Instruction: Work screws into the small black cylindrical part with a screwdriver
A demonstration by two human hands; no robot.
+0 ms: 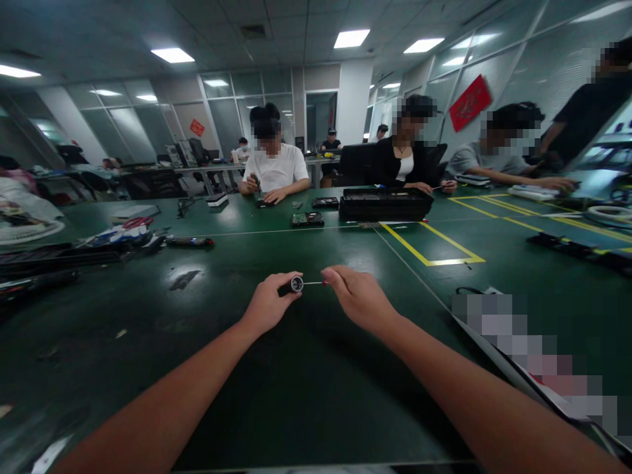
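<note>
Above the middle of the green table (306, 368), both hands met over a bare stretch of the surface. The left hand (269, 304) was closed around a small dark cylindrical tool (292, 285), its round metal end facing the camera. The right hand (359, 296) pinched a thin metal bit (313, 283) between its fingertips, the bit reaching across to the tool's end (whether it was seated in the tool or only touching, I could not tell).

Nothing lay between the hands and the camera. Well beyond them, near the table's far half: a small circuit board (307, 219), and just right of it a long black tray (384, 203). A yellow taped outline (429, 250) marked the surface to the right, well apart from the hands. On the left edge sat a clutter of dark trays (44, 260), a pen-like tool (189, 242) and loose cables. A blurred flat item lay at the near right edge.

Across the table, a person in a white shirt (276, 168) worked on something small; two more people sat to the right.
</note>
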